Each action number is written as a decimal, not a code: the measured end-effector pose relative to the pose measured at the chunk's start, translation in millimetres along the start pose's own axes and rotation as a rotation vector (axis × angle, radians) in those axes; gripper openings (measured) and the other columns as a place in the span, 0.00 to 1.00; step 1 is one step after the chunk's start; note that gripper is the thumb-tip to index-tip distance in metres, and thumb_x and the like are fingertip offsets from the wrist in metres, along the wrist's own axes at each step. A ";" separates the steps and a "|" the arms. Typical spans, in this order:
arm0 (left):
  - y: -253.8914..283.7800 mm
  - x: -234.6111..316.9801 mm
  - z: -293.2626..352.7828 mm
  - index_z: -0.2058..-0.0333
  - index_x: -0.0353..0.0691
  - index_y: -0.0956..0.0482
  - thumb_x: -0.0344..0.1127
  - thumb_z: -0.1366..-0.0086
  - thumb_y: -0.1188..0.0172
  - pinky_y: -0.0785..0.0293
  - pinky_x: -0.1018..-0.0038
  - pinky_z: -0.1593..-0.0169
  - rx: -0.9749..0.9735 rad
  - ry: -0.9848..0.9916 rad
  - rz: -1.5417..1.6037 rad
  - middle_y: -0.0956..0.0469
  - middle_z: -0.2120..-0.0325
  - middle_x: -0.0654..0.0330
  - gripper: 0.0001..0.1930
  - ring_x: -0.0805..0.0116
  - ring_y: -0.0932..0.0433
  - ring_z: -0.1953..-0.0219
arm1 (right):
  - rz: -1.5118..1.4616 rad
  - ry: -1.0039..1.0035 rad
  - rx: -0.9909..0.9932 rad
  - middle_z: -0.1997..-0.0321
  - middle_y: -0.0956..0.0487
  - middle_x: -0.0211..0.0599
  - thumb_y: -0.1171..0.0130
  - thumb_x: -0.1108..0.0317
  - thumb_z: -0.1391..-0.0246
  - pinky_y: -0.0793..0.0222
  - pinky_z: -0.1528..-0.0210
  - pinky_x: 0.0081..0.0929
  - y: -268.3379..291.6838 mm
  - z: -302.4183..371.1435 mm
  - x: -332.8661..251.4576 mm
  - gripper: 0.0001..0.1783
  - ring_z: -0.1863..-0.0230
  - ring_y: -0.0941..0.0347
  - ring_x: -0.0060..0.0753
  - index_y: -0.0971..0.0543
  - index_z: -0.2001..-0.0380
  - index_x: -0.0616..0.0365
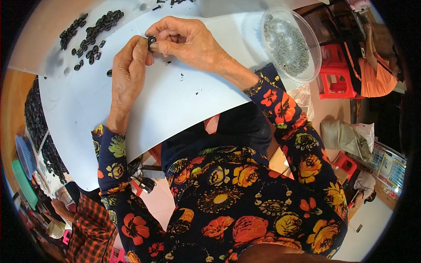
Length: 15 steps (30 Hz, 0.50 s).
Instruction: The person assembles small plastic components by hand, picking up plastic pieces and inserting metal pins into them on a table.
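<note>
Above the white tabletop point(162, 105), both hands meet at a small black ring-shaped part point(151, 39) with a hole in its middle. My left hand point(130, 70) pinches it between thumb and finger from the left. The right hand point(193, 44) has its thumb and forefinger closed on the part's other side. Further left lies a loose pile of similar black parts point(98, 30), and one single black piece point(109, 73) rests beside my left hand. Tiny black bits point(197, 92) are scattered below the hands.
A round clear tub point(312, 61) of small silvery metal pieces point(287, 46) stands at the right. More small black pieces point(173, 1) lie at the far edge. Beyond the left table edge is a heap of black parts point(37, 114). Other people sit nearby, with red stools point(335, 74) at the right.
</note>
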<state>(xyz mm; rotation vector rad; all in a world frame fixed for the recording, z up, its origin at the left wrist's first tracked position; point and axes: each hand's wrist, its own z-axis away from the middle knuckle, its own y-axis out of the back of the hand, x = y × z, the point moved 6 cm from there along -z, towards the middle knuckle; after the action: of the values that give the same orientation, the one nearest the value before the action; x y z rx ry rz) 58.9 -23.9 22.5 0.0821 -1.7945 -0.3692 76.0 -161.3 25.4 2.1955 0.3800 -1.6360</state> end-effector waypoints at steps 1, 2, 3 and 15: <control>-0.2 -1.7 0.3 0.71 0.34 0.29 0.38 0.30 0.57 0.40 0.82 0.72 0.003 0.029 0.052 0.34 0.81 0.68 0.15 0.81 0.39 0.77 | -0.001 0.001 -0.001 0.71 0.23 0.27 0.41 0.75 0.49 0.29 0.63 0.16 -0.4 -0.2 0.7 0.17 0.69 0.27 0.15 0.26 0.54 0.62; -0.2 -1.4 0.6 0.71 0.34 0.29 0.38 0.30 0.57 0.40 0.82 0.72 0.005 0.029 0.051 0.34 0.81 0.68 0.15 0.81 0.39 0.77 | 0.001 0.011 -0.001 0.72 0.23 0.27 0.39 0.75 0.50 0.29 0.63 0.16 -0.9 -0.5 0.8 0.17 0.69 0.28 0.15 0.26 0.55 0.62; -0.3 -1.3 0.4 0.71 0.34 0.29 0.38 0.30 0.56 0.39 0.83 0.72 0.014 0.040 0.085 0.34 0.81 0.69 0.14 0.81 0.38 0.76 | 0.005 0.020 0.003 0.72 0.23 0.26 0.38 0.74 0.51 0.29 0.63 0.16 -0.5 -0.3 0.4 0.18 0.69 0.28 0.15 0.26 0.55 0.62; -7.2 4.2 3.6 0.73 0.33 0.32 0.38 0.30 0.57 0.38 0.82 0.71 -0.038 0.039 0.049 0.35 0.81 0.67 0.15 0.80 0.38 0.76 | 0.178 0.177 0.002 0.81 0.24 0.30 0.30 0.68 0.61 0.32 0.74 0.18 -0.7 -0.5 -8.0 0.18 0.79 0.30 0.18 0.25 0.67 0.63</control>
<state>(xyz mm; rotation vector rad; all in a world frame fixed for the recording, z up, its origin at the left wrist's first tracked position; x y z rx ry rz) 53.5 -31.0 23.5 0.0185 -1.7474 -0.3640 73.8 -160.3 33.1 2.3108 0.2228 -1.3557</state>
